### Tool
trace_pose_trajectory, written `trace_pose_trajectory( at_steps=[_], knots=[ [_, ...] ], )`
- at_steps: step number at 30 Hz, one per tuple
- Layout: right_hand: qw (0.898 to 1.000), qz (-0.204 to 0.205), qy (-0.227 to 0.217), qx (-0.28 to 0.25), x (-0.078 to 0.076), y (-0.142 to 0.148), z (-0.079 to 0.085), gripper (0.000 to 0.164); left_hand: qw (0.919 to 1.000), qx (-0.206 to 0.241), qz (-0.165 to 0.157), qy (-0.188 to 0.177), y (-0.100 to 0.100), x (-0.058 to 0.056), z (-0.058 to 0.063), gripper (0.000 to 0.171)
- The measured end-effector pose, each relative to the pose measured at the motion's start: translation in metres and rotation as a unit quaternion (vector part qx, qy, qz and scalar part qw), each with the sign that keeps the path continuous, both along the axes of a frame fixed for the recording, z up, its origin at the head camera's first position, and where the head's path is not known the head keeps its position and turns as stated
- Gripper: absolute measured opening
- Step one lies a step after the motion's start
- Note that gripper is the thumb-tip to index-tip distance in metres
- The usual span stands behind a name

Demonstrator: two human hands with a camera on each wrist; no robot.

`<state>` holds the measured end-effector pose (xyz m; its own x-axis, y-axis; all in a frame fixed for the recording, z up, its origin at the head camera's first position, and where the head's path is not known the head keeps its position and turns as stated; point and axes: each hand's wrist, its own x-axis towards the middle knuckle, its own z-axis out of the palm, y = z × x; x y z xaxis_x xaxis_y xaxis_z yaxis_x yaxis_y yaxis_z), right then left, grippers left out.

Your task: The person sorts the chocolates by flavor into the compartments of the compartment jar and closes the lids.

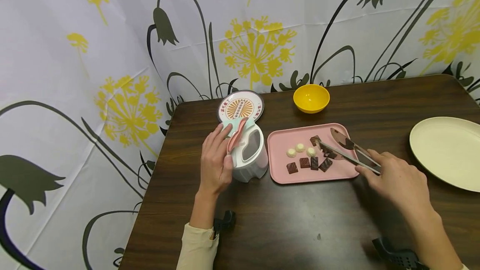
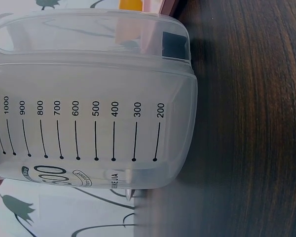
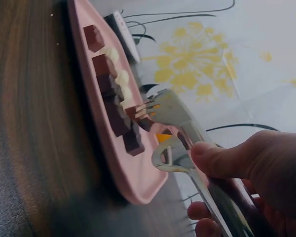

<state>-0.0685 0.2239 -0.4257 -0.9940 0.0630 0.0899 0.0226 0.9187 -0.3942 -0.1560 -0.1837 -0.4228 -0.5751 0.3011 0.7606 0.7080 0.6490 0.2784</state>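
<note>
My left hand (image 1: 215, 159) rests against the lid of a translucent storage container (image 1: 247, 170), its fingers touching the raised pink flap (image 1: 237, 136). Printed volume marks run along the container (image 2: 96, 133) in the left wrist view. With my right hand (image 1: 399, 178) I grip metal serving tongs (image 1: 350, 157), their arms spread apart over a pink tray (image 1: 279, 176). One tong tip is right at a brown chocolate (image 1: 315, 140) near the tray's back. White chocolates (image 1: 300, 148) and several dark ones (image 1: 314, 163) lie on the tray.
A yellow bowl (image 1: 311, 99) stands behind the tray. Behind the container is a round plate with a printed sunburst (image 1: 247, 99). A cream plate (image 1: 446, 153) lies at the right on the dark wooden table (image 1: 300, 220). A flower-patterned cloth (image 1: 300, 32) hangs behind.
</note>
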Motion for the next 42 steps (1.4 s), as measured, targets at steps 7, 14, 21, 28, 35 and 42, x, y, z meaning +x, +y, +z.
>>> trace_pose_trajectory(
  at_steps=[7, 14, 21, 28, 35, 42],
  knots=[
    [1.0, -0.001, 0.028, 0.004, 0.001, 0.002, -0.006, 0.057, 1.0, 0.002, 0.001, 0.001, 0.001, 0.0, 0.0, 0.06],
    [0.999, -0.007, 0.033, 0.004, 0.001, 0.005, -0.009, 0.057, 1.0, 0.003, 0.002, -0.001, 0.001, 0.0, 0.0, 0.06],
    [1.0, -0.025, 0.01, -0.006, 0.001, 0.009, -0.007, 0.057, 1.0, 0.002, 0.002, 0.001, 0.001, 0.0, 0.0, 0.06],
    [1.0, -0.024, 0.004, -0.006, 0.0, 0.013, -0.005, 0.054, 1.0, 0.002, 0.002, 0.003, 0.001, -0.001, 0.0, 0.06],
    [1.0, -0.026, 0.001, -0.005, 0.0, 0.014, -0.006, 0.05, 1.0, 0.001, 0.003, 0.002, 0.0, 0.0, 0.0, 0.059],
    [0.999, -0.032, 0.016, -0.004, 0.0, 0.015, -0.007, 0.046, 1.0, 0.002, 0.004, 0.0, -0.001, 0.0, 0.0, 0.061]
  ],
)
